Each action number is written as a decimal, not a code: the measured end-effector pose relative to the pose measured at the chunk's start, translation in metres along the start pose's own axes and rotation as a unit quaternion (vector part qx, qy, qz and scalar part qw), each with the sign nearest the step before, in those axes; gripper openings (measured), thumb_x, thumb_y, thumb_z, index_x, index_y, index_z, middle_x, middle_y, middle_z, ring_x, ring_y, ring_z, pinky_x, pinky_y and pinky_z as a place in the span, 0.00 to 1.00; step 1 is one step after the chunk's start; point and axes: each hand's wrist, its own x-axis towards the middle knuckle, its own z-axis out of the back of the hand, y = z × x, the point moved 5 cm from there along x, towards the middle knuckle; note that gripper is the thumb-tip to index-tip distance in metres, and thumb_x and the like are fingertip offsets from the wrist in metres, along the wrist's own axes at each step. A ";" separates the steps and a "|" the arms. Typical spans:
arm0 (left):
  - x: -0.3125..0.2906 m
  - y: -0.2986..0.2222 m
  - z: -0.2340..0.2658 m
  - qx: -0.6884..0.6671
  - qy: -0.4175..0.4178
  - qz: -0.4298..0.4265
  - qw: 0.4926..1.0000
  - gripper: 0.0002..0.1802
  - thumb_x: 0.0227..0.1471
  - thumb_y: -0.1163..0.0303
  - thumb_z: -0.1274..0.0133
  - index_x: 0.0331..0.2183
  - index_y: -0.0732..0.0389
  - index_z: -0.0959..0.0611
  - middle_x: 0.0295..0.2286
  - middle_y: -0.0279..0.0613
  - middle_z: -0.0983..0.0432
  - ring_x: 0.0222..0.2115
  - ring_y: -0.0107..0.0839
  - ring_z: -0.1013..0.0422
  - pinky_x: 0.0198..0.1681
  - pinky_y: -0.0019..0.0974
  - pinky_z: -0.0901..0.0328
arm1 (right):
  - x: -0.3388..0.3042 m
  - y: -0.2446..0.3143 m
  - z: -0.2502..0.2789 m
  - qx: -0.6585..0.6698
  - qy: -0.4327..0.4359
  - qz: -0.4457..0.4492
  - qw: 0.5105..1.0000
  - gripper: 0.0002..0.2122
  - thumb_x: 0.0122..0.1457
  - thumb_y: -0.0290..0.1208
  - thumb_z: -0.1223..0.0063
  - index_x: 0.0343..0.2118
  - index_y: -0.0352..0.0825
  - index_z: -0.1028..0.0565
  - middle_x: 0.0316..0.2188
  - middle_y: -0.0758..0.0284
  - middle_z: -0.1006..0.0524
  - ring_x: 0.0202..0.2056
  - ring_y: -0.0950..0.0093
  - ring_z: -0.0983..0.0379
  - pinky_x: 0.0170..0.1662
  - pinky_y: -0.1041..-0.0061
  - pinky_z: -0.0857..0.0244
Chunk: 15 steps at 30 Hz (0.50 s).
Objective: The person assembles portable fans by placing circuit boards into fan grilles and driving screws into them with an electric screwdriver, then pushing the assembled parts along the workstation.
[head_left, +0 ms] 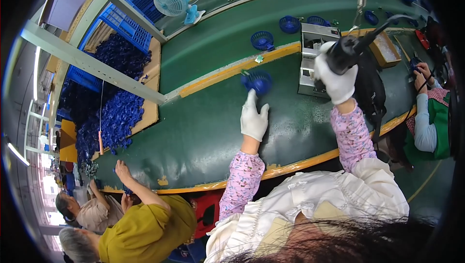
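Note:
My left hand (254, 120), in a white glove, is over the green bench with its index finger stretched out and thumb apart. The index fingertip meets the near edge of a small blue plastic basket (259, 83), which is smeared by motion; whether they touch I cannot tell. At its left rim is a small green piece. My right hand (337, 76), also gloved, is wrapped round a black electric screwdriver (343, 55) with a cable, hanging beneath a metal spring. Just left of that hand stands a grey metal box-shaped device (310, 64).
Blue baskets (262, 40) stand beyond the yellow-edged divider (237, 69). A turquoise fan (172, 1) is at the back. Blue parts (109, 122) are heaped at left. A cardboard box (385, 50) lies at right. Co-workers sit at left, one in a mustard top (145, 229), and at right.

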 end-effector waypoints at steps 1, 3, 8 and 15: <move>0.000 0.004 -0.001 0.001 -0.001 0.000 1.000 0.23 0.44 0.72 0.44 0.45 0.64 0.26 0.37 0.53 0.25 0.39 0.49 0.30 0.43 0.43 0.35 | 0.004 -0.001 0.006 0.008 -0.017 -0.022 1.000 0.09 0.51 0.14 0.50 0.36 0.30 0.30 0.18 0.71 0.30 0.18 0.81 0.33 0.22 0.81 0.40; 0.002 -0.002 -0.005 -0.002 0.005 -0.097 0.995 0.26 0.45 0.72 0.44 0.48 0.66 0.28 0.43 0.56 0.28 0.46 0.50 0.33 0.50 0.42 0.38 | 0.014 -0.018 0.024 -0.013 -0.038 0.010 0.999 0.09 0.48 0.17 0.43 0.34 0.31 0.27 0.24 0.73 0.26 0.26 0.85 0.30 0.31 0.83 0.35; -0.004 -0.022 -0.020 0.029 0.130 -0.182 0.974 0.15 0.39 0.71 0.43 0.34 0.65 0.21 0.38 0.52 0.26 0.42 0.49 0.31 0.47 0.45 0.37 | 0.001 -0.022 0.018 0.047 -0.009 -0.087 0.995 0.09 0.48 0.18 0.43 0.33 0.31 0.26 0.24 0.74 0.26 0.26 0.85 0.29 0.32 0.83 0.35; -0.007 -0.022 -0.019 0.039 0.147 -0.198 0.968 0.12 0.38 0.71 0.42 0.31 0.63 0.20 0.34 0.49 0.26 0.40 0.47 0.31 0.44 0.44 0.37 | -0.026 -0.015 -0.004 0.082 0.034 -0.137 0.987 0.10 0.47 0.16 0.45 0.33 0.30 0.27 0.21 0.74 0.28 0.20 0.85 0.32 0.24 0.85 0.39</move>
